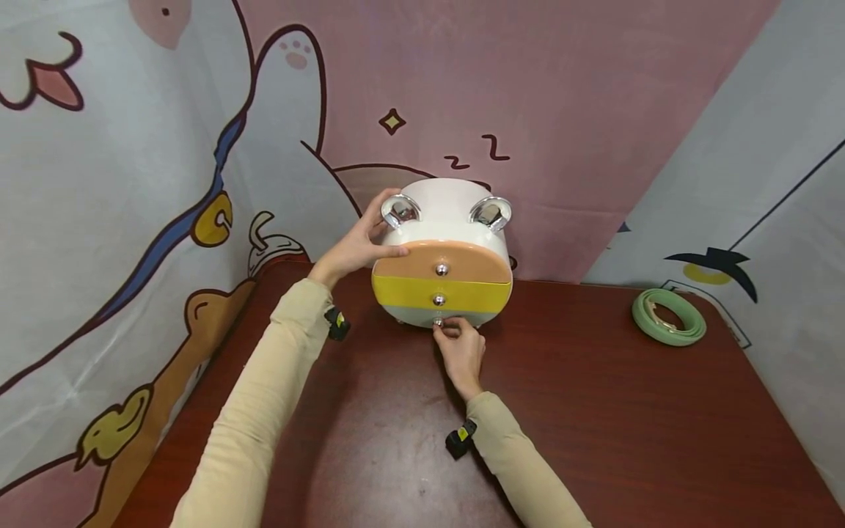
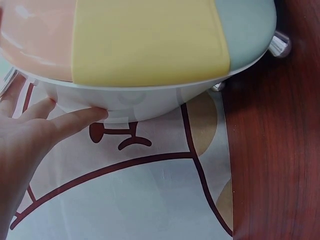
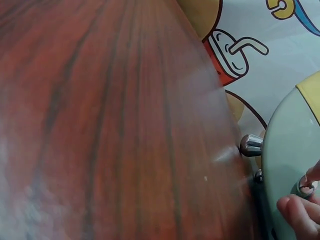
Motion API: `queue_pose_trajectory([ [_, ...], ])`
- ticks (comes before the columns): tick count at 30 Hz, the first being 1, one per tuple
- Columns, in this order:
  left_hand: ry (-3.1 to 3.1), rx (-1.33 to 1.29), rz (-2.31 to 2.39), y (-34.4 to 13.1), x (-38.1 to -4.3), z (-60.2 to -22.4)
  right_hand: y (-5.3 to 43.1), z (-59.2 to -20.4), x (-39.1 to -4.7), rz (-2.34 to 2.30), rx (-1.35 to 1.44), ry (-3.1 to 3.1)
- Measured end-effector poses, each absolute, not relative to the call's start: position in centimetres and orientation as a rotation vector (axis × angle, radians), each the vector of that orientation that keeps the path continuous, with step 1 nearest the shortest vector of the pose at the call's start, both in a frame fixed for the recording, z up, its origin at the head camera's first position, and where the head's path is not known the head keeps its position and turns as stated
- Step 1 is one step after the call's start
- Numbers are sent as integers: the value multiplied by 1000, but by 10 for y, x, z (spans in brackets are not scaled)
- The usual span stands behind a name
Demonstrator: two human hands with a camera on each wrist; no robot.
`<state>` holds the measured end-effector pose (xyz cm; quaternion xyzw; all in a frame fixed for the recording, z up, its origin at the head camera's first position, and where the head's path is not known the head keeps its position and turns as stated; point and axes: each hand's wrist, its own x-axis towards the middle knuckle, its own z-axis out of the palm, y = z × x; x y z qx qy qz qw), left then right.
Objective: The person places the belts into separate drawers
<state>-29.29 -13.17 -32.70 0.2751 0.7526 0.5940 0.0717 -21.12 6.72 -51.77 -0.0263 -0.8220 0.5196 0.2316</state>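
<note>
A white rounded drawer box [image 1: 444, 213] with silver ear-like fittings stands on the table, its front striped by an orange drawer [image 1: 409, 265], a yellow drawer [image 1: 472, 295] and a pale green drawer [image 1: 405, 314], each with a round silver knob. My left hand [image 1: 361, 238] rests on the box's left side, fingers spread along the white wall, thumb near the orange front's edge. With thumb and fingertips, my right hand [image 1: 462, 353] pinches the bottom knob [image 3: 305, 187] on the green drawer. All three drawer fronts sit flush with the box.
On the right side of the dark red wooden table [image 1: 581, 411] lies a coiled green belt [image 1: 669, 317]. A cartoon-printed cloth [image 1: 554, 110] hangs close behind the box and along both table sides. Short silver feet [image 2: 280, 45] hold the box off the tabletop.
</note>
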Motion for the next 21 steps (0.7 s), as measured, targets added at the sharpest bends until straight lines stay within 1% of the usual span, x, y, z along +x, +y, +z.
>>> queue_pose_trajectory([
  [12, 2237, 820, 1789, -130, -293, -328, 65, -518, -221, 1362, -161, -2369],
  [21, 2243, 817, 1797, -132, -293, -328, 65, -516, -225, 1247, -154, -2395],
])
